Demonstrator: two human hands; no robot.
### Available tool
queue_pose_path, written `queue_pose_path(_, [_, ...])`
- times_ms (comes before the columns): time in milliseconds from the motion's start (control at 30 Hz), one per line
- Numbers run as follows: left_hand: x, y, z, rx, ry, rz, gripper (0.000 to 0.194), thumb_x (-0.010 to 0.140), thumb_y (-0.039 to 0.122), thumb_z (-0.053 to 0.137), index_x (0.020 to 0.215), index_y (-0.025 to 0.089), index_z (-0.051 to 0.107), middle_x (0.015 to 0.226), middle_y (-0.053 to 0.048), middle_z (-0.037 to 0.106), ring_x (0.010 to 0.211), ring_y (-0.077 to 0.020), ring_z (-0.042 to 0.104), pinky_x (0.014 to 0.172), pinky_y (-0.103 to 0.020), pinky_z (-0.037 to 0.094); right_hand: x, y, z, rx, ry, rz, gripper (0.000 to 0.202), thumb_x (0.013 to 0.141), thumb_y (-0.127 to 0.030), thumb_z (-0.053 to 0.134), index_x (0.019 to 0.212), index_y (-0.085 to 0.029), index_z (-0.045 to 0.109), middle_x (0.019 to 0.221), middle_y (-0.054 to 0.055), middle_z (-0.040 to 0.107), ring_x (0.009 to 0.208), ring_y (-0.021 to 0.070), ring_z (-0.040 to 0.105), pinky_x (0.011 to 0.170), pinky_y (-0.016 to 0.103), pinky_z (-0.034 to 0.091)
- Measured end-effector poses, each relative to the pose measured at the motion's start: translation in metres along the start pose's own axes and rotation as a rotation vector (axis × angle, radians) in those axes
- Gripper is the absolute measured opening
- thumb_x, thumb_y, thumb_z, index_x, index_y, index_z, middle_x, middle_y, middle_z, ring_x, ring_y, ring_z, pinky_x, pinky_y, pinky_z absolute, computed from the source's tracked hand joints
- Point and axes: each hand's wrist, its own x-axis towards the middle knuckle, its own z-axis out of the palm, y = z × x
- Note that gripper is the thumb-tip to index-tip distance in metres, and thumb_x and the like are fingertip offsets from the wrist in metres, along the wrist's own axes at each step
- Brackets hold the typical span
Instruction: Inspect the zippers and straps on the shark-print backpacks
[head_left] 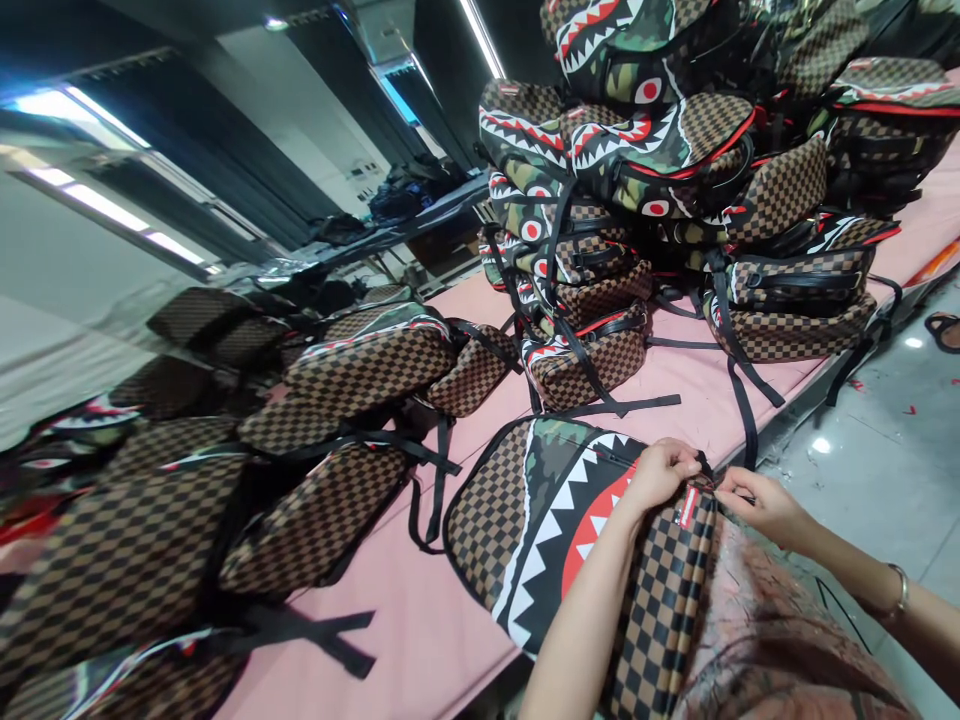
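A checkered backpack [487,510] with a printed shark mouth lies over the table's front edge, against the patterned clothing at my lap. My left hand [664,475] is closed in a pinch at the backpack's corner, by a short black piece near a small red-and-white label [688,507]. Just to its right, my right hand [765,508] pinches at the same corner, fingertips pressed together. What exactly lies between the right fingers is too small to make out. My left forearm crosses over the backpack and hides part of its front.
Backpacks [589,360] of the same pattern stand in tall piles at the back of the pink-covered table [420,640]. More backpacks [135,530] are heaped on the left, with black straps [307,630] trailing. Right of the table is a shiny floor [885,440] with a sandalled foot [945,330].
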Motion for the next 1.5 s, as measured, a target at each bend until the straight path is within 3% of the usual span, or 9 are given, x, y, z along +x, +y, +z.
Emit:
queue_pose_path(167, [-0.02, -0.011, -0.015, 0.057, 0.313, -0.084, 0.024, 0.084, 0.026, 0.045, 0.091, 0.014, 0.065, 0.101, -0.011, 0.064, 0.1, -0.0242, 0.058, 0.085, -0.039, 0.045, -0.017, 0.009, -0.009, 0.061, 0.099, 0.067, 0.022, 0.082, -0.04, 0.048, 0.08, -0.019, 0.054, 0.07, 0.0, 0.063, 0.066, 0.015, 0.059, 0.058, 0.023, 0.045])
queue_pose_path(300, [-0.065, -0.012, -0.025, 0.205, 0.266, 0.147, 0.04, 0.084, 0.019, 0.046, 0.123, 0.024, 0.05, 0.142, -0.011, 0.032, 0.132, -0.0246, 0.027, 0.104, -0.046, 0.028, -0.037, 0.009, -0.012, -0.099, 0.015, -0.064, 0.021, 0.084, -0.038, 0.048, 0.095, -0.02, 0.055, 0.074, 0.001, 0.064, 0.066, 0.0162, 0.059, 0.06, 0.026, 0.045])
queue_pose_path(400, [-0.095, -0.011, -0.021, 0.361, 0.132, 0.334, 0.032, 0.084, 0.026, 0.051, 0.116, 0.027, 0.055, 0.14, -0.01, 0.037, 0.127, -0.0245, 0.035, 0.103, -0.051, 0.027, -0.047, 0.004, -0.008, -0.184, -0.079, -0.162, 0.021, 0.086, -0.034, 0.047, 0.102, -0.022, 0.054, 0.085, 0.003, 0.066, 0.072, 0.0175, 0.061, 0.065, 0.028, 0.046])
queue_pose_path(500, [-0.107, -0.007, -0.01, 0.485, 0.196, 0.414, 0.022, 0.083, 0.025, 0.053, 0.103, 0.026, 0.061, 0.129, -0.009, 0.051, 0.121, -0.0239, 0.043, 0.102, -0.053, 0.026, -0.051, -0.002, -0.003, -0.246, -0.152, -0.18, 0.022, 0.088, -0.032, 0.044, 0.106, -0.024, 0.052, 0.087, 0.003, 0.067, 0.074, 0.0181, 0.062, 0.064, 0.028, 0.045])
queue_pose_path(933, [-0.108, 0.002, 0.005, 0.547, 0.398, 0.439, 0.017, 0.083, 0.011, 0.047, 0.089, 0.021, 0.059, 0.102, -0.005, 0.065, 0.104, -0.0186, 0.054, 0.1, -0.047, 0.025, -0.04, -0.006, 0.027, -0.515, -0.021, -0.315, 0.023, 0.088, -0.027, 0.04, 0.102, -0.019, 0.057, 0.085, 0.007, 0.068, 0.072, 0.0216, 0.065, 0.057, 0.028, 0.043])
queue_pose_path(1067, [-0.114, 0.009, 0.008, 0.435, 0.505, 0.359, 0.015, 0.081, 0.012, 0.049, 0.086, 0.02, 0.06, 0.099, -0.007, 0.062, 0.098, -0.0205, 0.055, 0.095, -0.047, 0.032, -0.037, -0.003, 0.017, -0.423, -0.083, -0.261, 0.023, 0.089, -0.03, 0.039, 0.094, -0.022, 0.06, 0.079, 0.005, 0.067, 0.069, 0.0187, 0.063, 0.058, 0.026, 0.045])
queue_pose_path(1267, [-0.14, 0.041, 0.03, 0.16, 0.249, 0.377, 0.021, 0.08, 0.017, 0.045, 0.09, 0.025, 0.063, 0.104, -0.008, 0.061, 0.099, -0.0226, 0.056, 0.088, -0.044, 0.044, 0.004, 0.021, -0.033, -0.236, 0.036, -0.371, 0.024, 0.085, -0.033, 0.05, 0.101, -0.021, 0.063, 0.097, 0.008, 0.064, 0.09, 0.0202, 0.059, 0.079, 0.032, 0.047])
queue_pose_path(1400, [-0.157, 0.042, 0.044, 0.243, 0.211, 0.283, 0.043, 0.082, 0.02, 0.045, 0.125, 0.022, 0.047, 0.14, -0.016, 0.033, 0.126, -0.031, 0.035, 0.095, -0.052, 0.041, 0.046, 0.035, -0.053, -0.2, -0.154, -0.481, 0.024, 0.087, -0.032, 0.048, 0.102, -0.022, 0.064, 0.097, 0.008, 0.062, 0.092, 0.019, 0.058, 0.081, 0.034, 0.046])
queue_pose_path(1500, [-0.168, 0.032, 0.044, 0.205, 0.249, 0.203, 0.035, 0.081, 0.02, 0.051, 0.116, 0.023, 0.054, 0.129, -0.013, 0.049, 0.12, -0.0275, 0.044, 0.1, -0.052, 0.038, 0.065, 0.034, -0.055, -0.205, -0.311, -0.548, 0.025, 0.088, -0.032, 0.047, 0.102, -0.02, 0.063, 0.095, 0.008, 0.061, 0.09, 0.0175, 0.058, 0.08, 0.033, 0.046])
